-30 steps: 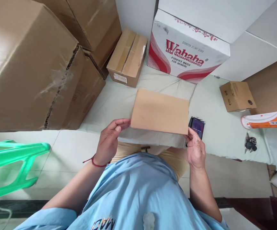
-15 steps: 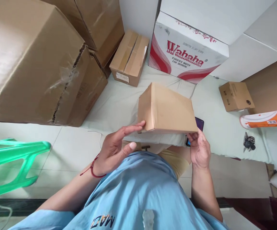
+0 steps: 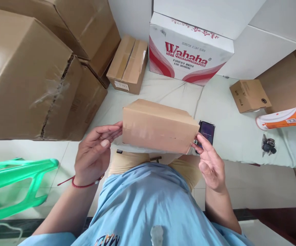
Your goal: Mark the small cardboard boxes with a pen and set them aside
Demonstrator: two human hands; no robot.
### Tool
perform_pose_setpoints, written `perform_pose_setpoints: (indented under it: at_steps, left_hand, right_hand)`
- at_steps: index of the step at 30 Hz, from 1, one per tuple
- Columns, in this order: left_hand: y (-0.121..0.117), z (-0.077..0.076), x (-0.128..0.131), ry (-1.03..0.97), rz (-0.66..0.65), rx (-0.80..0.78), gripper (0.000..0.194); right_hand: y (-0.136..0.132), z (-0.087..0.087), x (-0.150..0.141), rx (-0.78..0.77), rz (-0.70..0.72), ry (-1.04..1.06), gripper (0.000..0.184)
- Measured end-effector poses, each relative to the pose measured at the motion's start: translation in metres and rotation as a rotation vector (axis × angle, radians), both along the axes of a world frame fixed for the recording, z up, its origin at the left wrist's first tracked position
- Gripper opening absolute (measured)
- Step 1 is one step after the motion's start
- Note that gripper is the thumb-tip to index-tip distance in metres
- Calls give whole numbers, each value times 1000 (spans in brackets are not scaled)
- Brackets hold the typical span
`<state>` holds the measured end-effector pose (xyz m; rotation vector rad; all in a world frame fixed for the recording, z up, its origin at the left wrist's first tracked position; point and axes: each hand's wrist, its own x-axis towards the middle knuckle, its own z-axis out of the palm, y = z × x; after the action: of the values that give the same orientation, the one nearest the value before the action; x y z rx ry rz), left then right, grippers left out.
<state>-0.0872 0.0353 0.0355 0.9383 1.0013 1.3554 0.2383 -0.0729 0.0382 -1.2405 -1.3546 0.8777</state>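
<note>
My left hand and right hand, loosely open, steadied opposite ends of a tan rectangular cardboard box, presumably for balance, at the near edge of the pale green cloth.

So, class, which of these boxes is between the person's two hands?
The plain brown box, with the left hand and right hand at opposite ends; the others, including the Wahaha box, stand outside that span.
</note>
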Motion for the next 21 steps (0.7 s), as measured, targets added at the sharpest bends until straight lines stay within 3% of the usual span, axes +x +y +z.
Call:
perform_pose_setpoints:
  at_steps: [5, 9, 12, 15, 17, 21]
  left_hand:
    - [5, 11, 5, 46, 7, 66, 28]
    - [16, 6, 11, 104, 24, -10, 26]
    - [25, 0, 10, 84, 33, 2, 29]
    - [33, -13, 5, 71, 63, -8, 35]
    - [36, -29, 2, 66, 54, -114, 40]
    - [31, -66, 4, 66, 37, -246, 35]
  right_hand:
    - [3, 0, 3, 13, 1, 119, 65]
    - [9, -4, 5, -18, 7, 109, 70]
    - [10, -13, 8, -6, -51, 124, 62]
    - [8, -26, 13, -74, -118, 86, 51]
    - [5, -34, 16, -128, -86, -18, 46]
    - [2, -41, 17, -55, 54, -310, 62]
